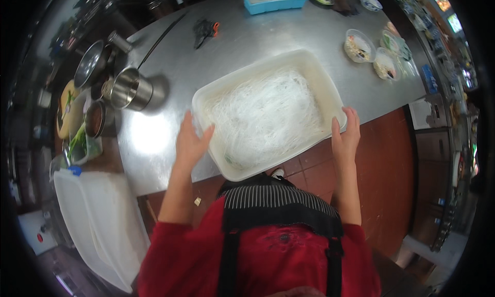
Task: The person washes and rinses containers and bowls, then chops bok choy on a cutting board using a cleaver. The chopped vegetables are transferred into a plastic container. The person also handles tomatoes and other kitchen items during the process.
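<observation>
now both hands, left (191, 142) right (346, 134), gripping white tub (330, 91) of pale translucent noodles (263, 114).

Far beyond the right hand (346, 134), at the upper right rim, two small lit screens or signs (447, 11) glow green, yellow and red, too blurred to tell further. Nearer that hand, off to its right past the counter edge, sits a small blue rectangular label or package (427, 76).
</observation>
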The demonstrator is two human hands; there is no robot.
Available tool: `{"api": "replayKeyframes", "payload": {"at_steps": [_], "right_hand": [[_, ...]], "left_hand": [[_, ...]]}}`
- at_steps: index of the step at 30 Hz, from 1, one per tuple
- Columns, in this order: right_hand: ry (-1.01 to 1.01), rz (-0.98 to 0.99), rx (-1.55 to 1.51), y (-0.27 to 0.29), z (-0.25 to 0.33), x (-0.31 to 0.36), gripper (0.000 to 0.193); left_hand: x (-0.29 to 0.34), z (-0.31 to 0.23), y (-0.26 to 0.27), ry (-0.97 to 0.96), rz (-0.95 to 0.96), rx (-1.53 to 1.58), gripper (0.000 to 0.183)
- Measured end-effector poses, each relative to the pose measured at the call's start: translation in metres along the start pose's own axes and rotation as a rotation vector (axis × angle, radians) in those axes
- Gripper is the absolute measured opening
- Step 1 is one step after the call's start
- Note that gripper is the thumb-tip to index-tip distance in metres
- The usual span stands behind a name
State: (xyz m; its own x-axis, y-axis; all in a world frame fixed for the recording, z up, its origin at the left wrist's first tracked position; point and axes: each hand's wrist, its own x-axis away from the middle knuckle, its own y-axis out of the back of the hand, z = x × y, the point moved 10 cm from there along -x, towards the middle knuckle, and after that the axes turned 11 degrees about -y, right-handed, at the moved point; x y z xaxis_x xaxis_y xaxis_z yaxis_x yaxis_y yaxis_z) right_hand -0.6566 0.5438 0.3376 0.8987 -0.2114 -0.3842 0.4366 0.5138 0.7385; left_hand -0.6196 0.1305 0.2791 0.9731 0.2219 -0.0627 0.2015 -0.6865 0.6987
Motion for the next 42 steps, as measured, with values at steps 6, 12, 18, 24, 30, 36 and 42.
{"api": "replayKeyframes", "payload": {"at_steps": [6, 12, 18, 24, 30, 36, 42], "right_hand": [[-0.510, 0.154, -0.118, -0.066, -0.099, -0.029, 0.043], [-0.394, 0.157, -0.200, -0.111, -0.065, -0.045, 0.037], [-0.404, 0.206, -0.360, -0.175, -0.029, -0.091, 0.029], [-0.498, 0.076, -0.351, -0.214, 0.013, -0.152, 0.041], [-0.318, 0.099, -0.492, -0.188, 0.032, -0.114, 0.054], [-0.417, 0.282, -0.406, -0.134, -0.060, -0.020, 0.031], [-0.259, 0.439, -0.401, -0.076, -0.105, 0.035, 0.022]], "left_hand": [[0.037, 0.026, -0.044, -0.047, -0.022, 0.366, 0.070], [0.023, 0.083, -0.033, 0.114, -0.174, 0.596, 0.059], [0.006, 0.096, -0.018, 0.142, -0.317, 0.701, 0.054], [0.028, 0.079, -0.061, 0.489, -0.164, 1.003, 0.046], [0.039, 0.043, -0.111, 0.697, 0.060, 1.349, 0.042], [0.029, -0.028, -0.192, 0.681, 0.173, 1.619, 0.041], [0.017, -0.066, -0.237, 0.754, 0.155, 1.676, 0.042]]}}
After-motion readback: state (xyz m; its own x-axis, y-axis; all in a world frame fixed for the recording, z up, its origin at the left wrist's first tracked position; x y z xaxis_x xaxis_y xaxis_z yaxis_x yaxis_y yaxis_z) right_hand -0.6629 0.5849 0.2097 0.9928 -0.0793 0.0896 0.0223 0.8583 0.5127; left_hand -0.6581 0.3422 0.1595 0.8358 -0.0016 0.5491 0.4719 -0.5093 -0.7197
